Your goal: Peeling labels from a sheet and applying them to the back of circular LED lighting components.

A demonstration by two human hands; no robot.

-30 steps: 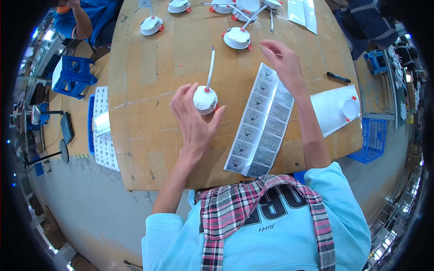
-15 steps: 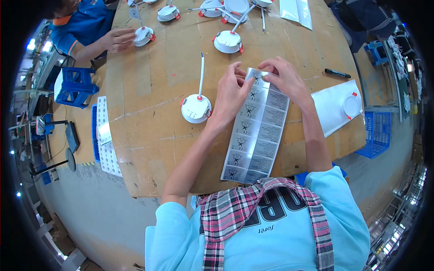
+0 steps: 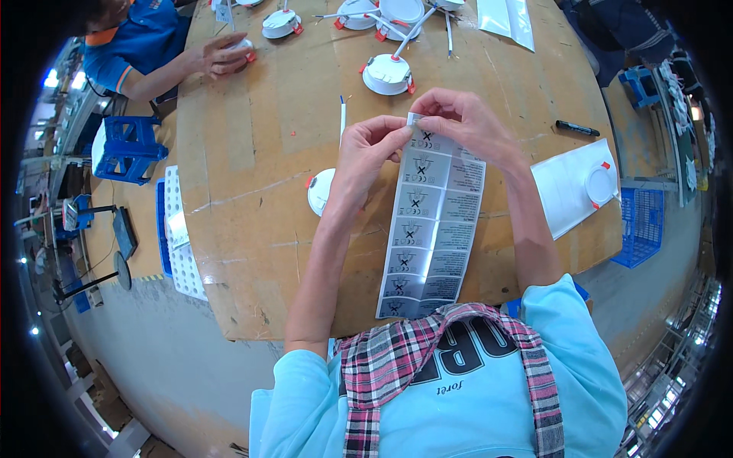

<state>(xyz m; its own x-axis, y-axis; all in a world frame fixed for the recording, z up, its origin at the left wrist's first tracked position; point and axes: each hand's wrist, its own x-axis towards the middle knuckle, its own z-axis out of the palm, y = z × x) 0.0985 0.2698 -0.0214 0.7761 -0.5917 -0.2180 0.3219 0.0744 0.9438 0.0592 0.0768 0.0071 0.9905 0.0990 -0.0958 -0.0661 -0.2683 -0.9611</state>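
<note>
A long silver sheet of printed labels (image 3: pixel 434 229) hangs down toward my body, its top edge between my hands. My left hand (image 3: pixel 365 162) pinches the upper left corner with thumb and forefinger. Curled over the same corner, my right hand (image 3: pixel 472 128) has its thumb and fingertips closed on the sheet close to the left thumb. Whether a label is lifting there is hidden by the fingers. Just left of my left wrist is a round white downlight (image 3: pixel 320 192), partly covered by the hand, with its white cable (image 3: pixel 343 114) standing up behind.
Another downlight (image 3: pixel 387 75) stands beyond my hands, with several more at the far edge. At right lie a black marker (image 3: pixel 577 128) and a white sheet (image 3: pixel 551 206) bearing a lamp (image 3: pixel 601 183). A co-worker's hand (image 3: pixel 223 58) holds a lamp at far left.
My left hand has shifted left and my right hand inward, so their fingertips now meet at the sheet's upper left corner. The co-worker's hand has closed over a lamp.
</note>
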